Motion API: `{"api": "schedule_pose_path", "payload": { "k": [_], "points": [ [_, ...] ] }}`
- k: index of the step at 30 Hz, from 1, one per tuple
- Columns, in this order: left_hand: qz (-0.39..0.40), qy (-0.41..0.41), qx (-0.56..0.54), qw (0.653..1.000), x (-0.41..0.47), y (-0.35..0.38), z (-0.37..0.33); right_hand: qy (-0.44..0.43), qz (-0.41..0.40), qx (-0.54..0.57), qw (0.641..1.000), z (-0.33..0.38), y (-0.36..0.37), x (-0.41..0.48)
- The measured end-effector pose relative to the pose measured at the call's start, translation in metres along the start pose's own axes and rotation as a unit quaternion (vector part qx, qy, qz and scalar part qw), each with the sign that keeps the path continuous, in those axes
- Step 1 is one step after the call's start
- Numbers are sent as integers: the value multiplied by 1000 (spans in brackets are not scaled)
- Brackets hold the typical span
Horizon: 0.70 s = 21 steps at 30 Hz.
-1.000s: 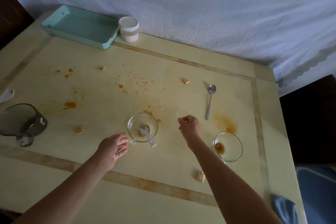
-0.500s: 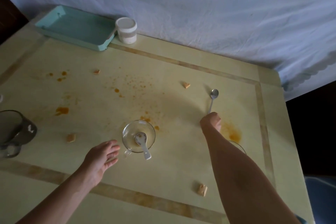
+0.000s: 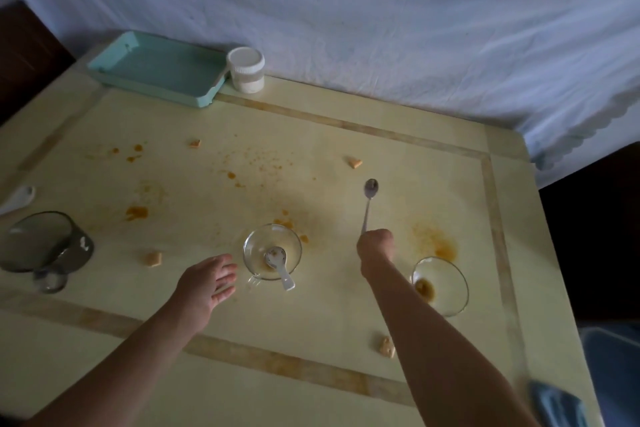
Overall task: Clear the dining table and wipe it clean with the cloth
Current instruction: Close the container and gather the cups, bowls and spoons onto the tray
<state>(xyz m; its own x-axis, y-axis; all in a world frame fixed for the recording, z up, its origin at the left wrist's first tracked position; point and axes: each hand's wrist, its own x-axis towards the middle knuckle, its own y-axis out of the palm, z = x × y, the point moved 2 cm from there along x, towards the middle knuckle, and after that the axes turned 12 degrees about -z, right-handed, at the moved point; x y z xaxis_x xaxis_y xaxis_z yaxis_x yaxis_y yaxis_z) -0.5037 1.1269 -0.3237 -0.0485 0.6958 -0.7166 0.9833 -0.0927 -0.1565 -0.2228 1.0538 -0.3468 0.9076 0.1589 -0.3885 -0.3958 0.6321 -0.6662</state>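
Observation:
My right hand [image 3: 375,248] is shut on the handle end of a metal spoon [image 3: 369,201] whose bowl points away from me. My left hand [image 3: 207,282] hovers open just left of a glass bowl [image 3: 254,246] that holds a white spoon [image 3: 280,265]. A second glass bowl [image 3: 450,284] with brown residue sits to the right of my right forearm. A blue cloth [image 3: 556,404] lies at the table's near right corner. The cream table [image 3: 311,305] carries orange stains [image 3: 440,243] and several food crumbs [image 3: 387,347].
A teal tray [image 3: 156,68] and a white-lidded jar [image 3: 246,69] stand at the far edge. A dark glass mug [image 3: 41,246] and a white spoon [image 3: 19,198] sit at the left edge. A white sheet hangs behind the table.
My right hand reached forward to the metal spoon and closed on its handle. My left hand drew back slightly to the left of the glass bowl.

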Motion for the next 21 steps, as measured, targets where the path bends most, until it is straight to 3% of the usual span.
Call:
{"api": "schedule_pose_path", "payload": {
  "k": [2, 5, 13, 21],
  "points": [
    [-6, -14, -24, 1000, -2, 0, 1, 28, 45, 99, 994, -12, -3, -25],
    [-11, -33, -55, 998, -10, 3, 5, 73, 51, 185, 979, -42, -24, -65],
    [-40, -67, -85, 993, -24, 7, 19, 100, 22, 296, 950, -86, -100, -106],
    [-33, -77, -96, 992, -40, 9, 26, 228, 10, 348, 909, -94, -126, -90]
  ]
}}
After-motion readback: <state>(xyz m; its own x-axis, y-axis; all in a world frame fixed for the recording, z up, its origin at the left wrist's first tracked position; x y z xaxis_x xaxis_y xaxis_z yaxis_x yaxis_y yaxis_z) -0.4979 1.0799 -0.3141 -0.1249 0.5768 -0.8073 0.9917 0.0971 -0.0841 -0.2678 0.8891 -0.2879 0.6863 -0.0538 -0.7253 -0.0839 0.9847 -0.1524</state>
